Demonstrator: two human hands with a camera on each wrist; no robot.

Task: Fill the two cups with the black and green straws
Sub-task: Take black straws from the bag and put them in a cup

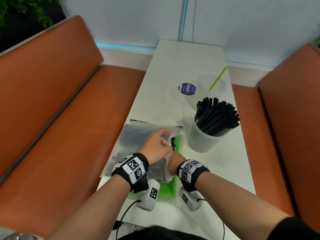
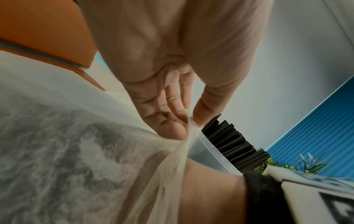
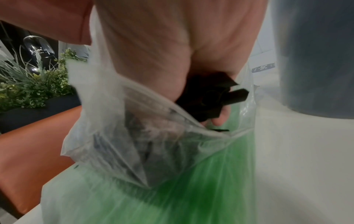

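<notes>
Left hand (image 1: 155, 144) pinches clear bag (image 1: 131, 141) open on table (image 1: 181, 63). Right hand (image 3: 182, 63), inside bag, grips black straws (image 3: 210, 97); green-straw bag (image 3: 191, 189) underneath. Right: near cup (image 1: 200, 141) packed w/ black straws, far cup (image 1: 207, 87) w/ one green straw (image 1: 217, 79). Purple sticker (image 1: 187, 88): "ClayG".

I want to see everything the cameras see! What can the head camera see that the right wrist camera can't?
Only the head view shows the cup of black straws, the second cup with one green straw, and the left hand pinching the bag. Only the right wrist view shows the right hand gripping black straws inside the bag. Both show that bag and the green straws underneath.
</notes>
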